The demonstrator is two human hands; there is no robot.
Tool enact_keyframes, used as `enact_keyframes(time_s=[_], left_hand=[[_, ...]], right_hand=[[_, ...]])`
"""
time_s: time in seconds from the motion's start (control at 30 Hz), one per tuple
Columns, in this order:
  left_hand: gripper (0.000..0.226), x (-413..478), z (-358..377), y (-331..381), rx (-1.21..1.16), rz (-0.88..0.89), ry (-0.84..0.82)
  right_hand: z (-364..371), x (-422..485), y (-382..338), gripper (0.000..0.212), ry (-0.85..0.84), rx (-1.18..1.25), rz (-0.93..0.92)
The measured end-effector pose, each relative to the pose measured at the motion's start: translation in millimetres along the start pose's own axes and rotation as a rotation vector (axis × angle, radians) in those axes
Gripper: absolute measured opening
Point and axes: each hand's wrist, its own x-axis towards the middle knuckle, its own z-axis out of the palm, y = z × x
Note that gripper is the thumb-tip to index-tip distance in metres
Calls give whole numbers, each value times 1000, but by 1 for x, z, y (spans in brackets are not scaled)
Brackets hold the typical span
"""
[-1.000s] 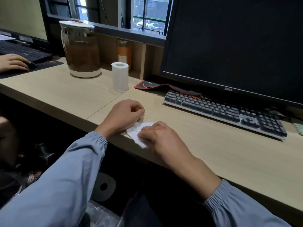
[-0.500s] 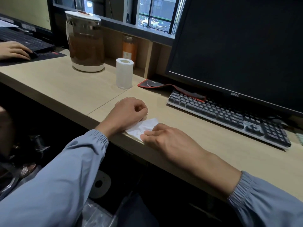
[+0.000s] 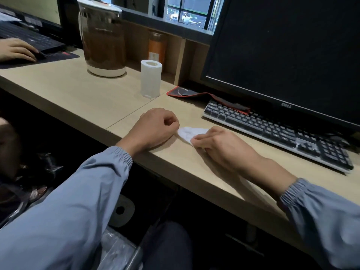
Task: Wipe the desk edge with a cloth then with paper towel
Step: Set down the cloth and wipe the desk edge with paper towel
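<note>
A small white piece of paper towel (image 3: 187, 133) lies on the light wooden desk (image 3: 176, 164), a short way in from its front edge. My left hand (image 3: 155, 128) is curled beside the paper and holds its left tip under the fingers. My right hand (image 3: 219, 147) pinches the right end of the paper with curled fingers, hiding that part. The paper looks folded into a narrow shape between the two hands. A white paper towel roll (image 3: 151, 80) stands upright behind my left hand. No cloth is in view.
A black keyboard (image 3: 272, 131) and a dark monitor (image 3: 282, 45) fill the right back. A red-edged mouse pad (image 3: 187, 92) lies under the keyboard's left end. A large jug (image 3: 103, 39) stands at back left. Another person's hand (image 3: 15, 50) rests on a mouse far left.
Both hands shifted slightly right along the desk. The paper went from a flatter sheet to a narrower folded shape, with my right hand now curled on its right end.
</note>
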Motion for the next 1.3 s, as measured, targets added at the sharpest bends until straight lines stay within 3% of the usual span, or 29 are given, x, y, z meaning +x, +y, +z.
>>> enact_keyframes(time_s=[0.07,0.17,0.27,0.33,0.47,0.63,0.93,1.17,1.3], left_hand=[[15,0,1,0,57,24,0],[14,1,2,1,96,38,9],[15,0,4,1,160,83,18],[15,-2,6,2,204,103,18],[16,-2,8,2,253,120,19],[18,-4,8,4,277,126,1],[19,-5,5,4,290,109,-18],[21,-5,6,3,315,131,-27],[21,-5,6,7,324,136,-32]], right_hand=[[-1,-4,-13,29,16,54,-55],[-4,-13,-31,34,-104,106,-163],[-4,1,13,43,-51,45,34],[-1,7,31,26,-50,-18,130],[8,11,18,25,-80,-34,6],[5,27,50,23,-119,-124,238],[14,52,46,40,-133,-163,304],[-5,19,55,29,-247,-206,423],[-5,22,67,30,-175,-98,430]])
